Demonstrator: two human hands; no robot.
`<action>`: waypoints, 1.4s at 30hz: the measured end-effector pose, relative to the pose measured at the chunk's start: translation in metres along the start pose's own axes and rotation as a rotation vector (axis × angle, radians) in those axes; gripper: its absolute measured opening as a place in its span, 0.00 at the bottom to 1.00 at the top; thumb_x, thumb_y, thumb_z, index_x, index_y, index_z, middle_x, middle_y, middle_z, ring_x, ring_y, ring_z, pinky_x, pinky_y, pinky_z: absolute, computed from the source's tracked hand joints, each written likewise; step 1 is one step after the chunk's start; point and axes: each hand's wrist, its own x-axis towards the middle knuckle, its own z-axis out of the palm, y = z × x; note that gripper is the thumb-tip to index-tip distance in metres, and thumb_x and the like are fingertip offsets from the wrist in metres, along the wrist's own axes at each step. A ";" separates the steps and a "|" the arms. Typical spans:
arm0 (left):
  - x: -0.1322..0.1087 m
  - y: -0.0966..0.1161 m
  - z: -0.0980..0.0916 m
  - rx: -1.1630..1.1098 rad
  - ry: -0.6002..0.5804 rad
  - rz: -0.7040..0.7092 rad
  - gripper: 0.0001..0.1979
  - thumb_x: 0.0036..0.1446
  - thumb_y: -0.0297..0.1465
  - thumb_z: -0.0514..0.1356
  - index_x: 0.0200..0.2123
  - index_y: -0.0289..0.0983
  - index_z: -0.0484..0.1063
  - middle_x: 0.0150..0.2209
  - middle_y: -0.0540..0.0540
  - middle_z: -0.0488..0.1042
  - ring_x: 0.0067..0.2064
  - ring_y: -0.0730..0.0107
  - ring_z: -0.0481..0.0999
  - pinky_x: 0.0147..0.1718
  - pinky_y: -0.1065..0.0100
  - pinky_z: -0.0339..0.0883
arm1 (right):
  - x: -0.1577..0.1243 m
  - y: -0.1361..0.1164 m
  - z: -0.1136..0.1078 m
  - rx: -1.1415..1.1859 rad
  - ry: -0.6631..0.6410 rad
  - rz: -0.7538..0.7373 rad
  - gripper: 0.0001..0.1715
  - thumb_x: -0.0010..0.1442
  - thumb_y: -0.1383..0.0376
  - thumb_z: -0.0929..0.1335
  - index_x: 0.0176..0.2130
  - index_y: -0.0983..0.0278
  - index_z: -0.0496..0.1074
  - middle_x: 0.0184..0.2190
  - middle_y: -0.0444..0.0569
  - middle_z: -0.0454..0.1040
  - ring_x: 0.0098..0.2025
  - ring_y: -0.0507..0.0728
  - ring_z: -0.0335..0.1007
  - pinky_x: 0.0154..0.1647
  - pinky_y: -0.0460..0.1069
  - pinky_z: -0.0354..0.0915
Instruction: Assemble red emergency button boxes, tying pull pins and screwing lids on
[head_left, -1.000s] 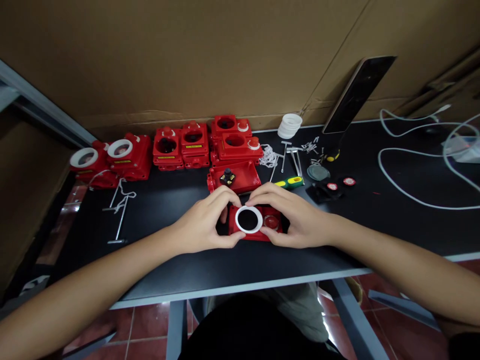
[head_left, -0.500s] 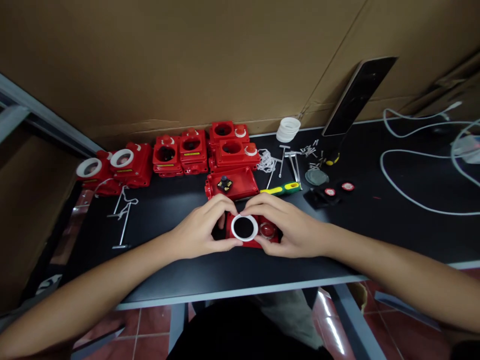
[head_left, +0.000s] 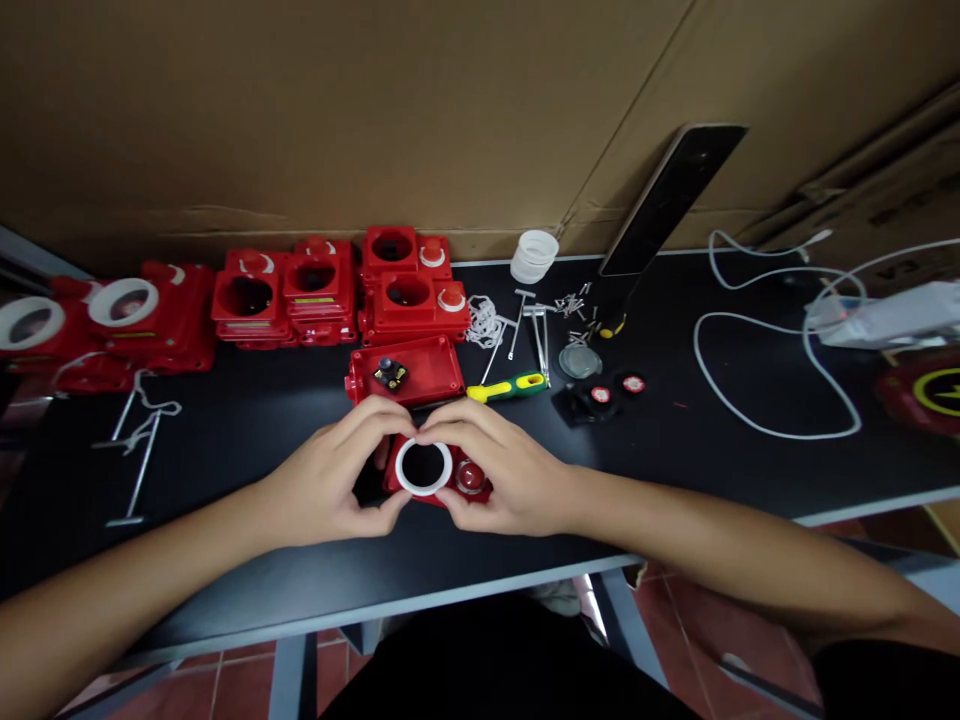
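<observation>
Two bare hands meet around one white ring (head_left: 424, 492) in the head view, just in from the near edge of the worktop (head_left: 645, 460). The left hand (head_left: 330, 480) curves in from one side, the right hand (head_left: 502, 470) from the other; the fingers of both grip the ring, with index fingertips at its far rim and thumbs at its near rim. The ring lies over a red cover (head_left: 390, 478), and whether it is seated there cannot be told. A red button (head_left: 470, 476) shows on the cover, between the ring and the right palm.

Just beyond the hands is an open red case (head_left: 439, 368) with a black part (head_left: 390, 374) inside it. Beside the case lies a screwdriver (head_left: 510, 387) with a green and yellow handle. Farther back, red boxes (head_left: 416, 315) stand along the cardboard (head_left: 337, 120); the two leftmost have white rims. To the right of the boxes are some white cord (head_left: 484, 323), a stack of rings (head_left: 534, 257), loose screws (head_left: 576, 303) and clear discs (head_left: 580, 361). Metal T-bars (head_left: 145, 470) lie left of the left hand, and a white cable (head_left: 810, 436) loops at the far right.
</observation>
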 end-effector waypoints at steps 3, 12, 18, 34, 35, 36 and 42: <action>-0.002 -0.002 0.000 -0.016 -0.015 0.001 0.24 0.70 0.37 0.72 0.63 0.42 0.69 0.55 0.40 0.79 0.49 0.59 0.83 0.42 0.64 0.83 | 0.000 0.000 0.000 -0.016 0.010 0.012 0.29 0.72 0.64 0.76 0.67 0.62 0.69 0.59 0.63 0.80 0.60 0.66 0.82 0.61 0.62 0.84; -0.005 0.001 0.002 -0.096 -0.012 -0.074 0.23 0.72 0.41 0.73 0.62 0.42 0.70 0.56 0.39 0.81 0.44 0.62 0.84 0.44 0.61 0.84 | 0.000 -0.001 -0.002 -0.001 -0.012 0.059 0.31 0.72 0.62 0.78 0.67 0.59 0.69 0.57 0.60 0.80 0.57 0.66 0.83 0.58 0.61 0.85; -0.004 0.001 0.003 -0.069 -0.019 -0.070 0.23 0.70 0.39 0.72 0.61 0.41 0.69 0.57 0.39 0.79 0.42 0.63 0.82 0.44 0.61 0.83 | 0.003 -0.001 -0.004 -0.063 -0.034 0.030 0.32 0.71 0.62 0.78 0.68 0.60 0.69 0.57 0.60 0.80 0.56 0.66 0.83 0.58 0.61 0.85; 0.011 0.003 -0.008 -0.051 -0.105 -0.151 0.24 0.68 0.48 0.76 0.54 0.41 0.73 0.46 0.49 0.76 0.39 0.65 0.77 0.43 0.63 0.75 | 0.018 0.001 -0.017 -0.113 -0.110 -0.083 0.34 0.63 0.70 0.75 0.66 0.59 0.69 0.56 0.57 0.82 0.55 0.65 0.83 0.56 0.60 0.83; 0.008 0.002 -0.007 -0.047 -0.091 -0.146 0.24 0.69 0.49 0.75 0.54 0.41 0.73 0.47 0.48 0.76 0.39 0.65 0.77 0.42 0.63 0.75 | 0.019 -0.002 -0.019 -0.110 -0.136 -0.076 0.34 0.64 0.71 0.75 0.66 0.59 0.69 0.57 0.58 0.81 0.55 0.65 0.83 0.56 0.60 0.83; 0.006 0.002 -0.006 -0.041 -0.075 -0.140 0.24 0.69 0.49 0.75 0.55 0.41 0.73 0.47 0.47 0.77 0.39 0.65 0.77 0.42 0.63 0.75 | 0.020 -0.004 -0.021 -0.106 -0.157 -0.066 0.35 0.65 0.70 0.75 0.67 0.59 0.69 0.58 0.59 0.81 0.56 0.65 0.82 0.57 0.61 0.83; -0.006 0.001 0.002 -0.031 -0.005 -0.093 0.24 0.69 0.45 0.74 0.58 0.42 0.70 0.50 0.47 0.77 0.36 0.67 0.77 0.39 0.64 0.75 | 0.024 -0.014 -0.014 -0.105 -0.164 0.032 0.33 0.70 0.62 0.78 0.68 0.60 0.67 0.59 0.62 0.77 0.58 0.67 0.80 0.56 0.62 0.83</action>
